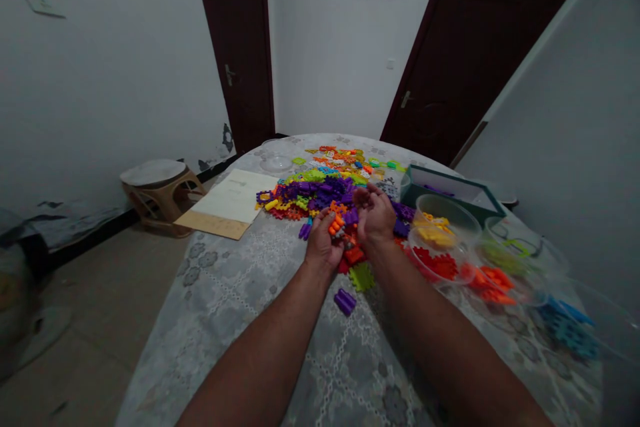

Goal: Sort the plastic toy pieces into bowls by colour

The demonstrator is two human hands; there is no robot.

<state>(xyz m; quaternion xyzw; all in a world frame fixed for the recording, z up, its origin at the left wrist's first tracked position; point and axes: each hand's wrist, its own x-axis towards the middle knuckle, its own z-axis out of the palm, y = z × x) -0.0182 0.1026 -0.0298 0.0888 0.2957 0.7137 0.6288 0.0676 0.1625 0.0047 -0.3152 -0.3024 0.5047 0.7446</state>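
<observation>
A heap of coloured plastic building pieces (320, 188), purple, orange, yellow and green, lies on the grey patterned table (240, 294). My left hand (323, 244) rests at the near edge of the heap, its fingers curled around small orange pieces (336, 224). Close beside it, my right hand (374, 215) is cupped palm-in with the fingers bent; whether anything is in it is hidden. A lone purple piece (345, 300) and a green one (361, 276) lie just in front of the hands.
Clear bowls to the right hold sorted pieces: yellow (436, 234), red (436, 264), orange (493, 284), blue (567, 327). A teal box (453, 190) stands behind them. A paper sheet (235, 197) lies on the left. A stool (157, 187) stands beside the table.
</observation>
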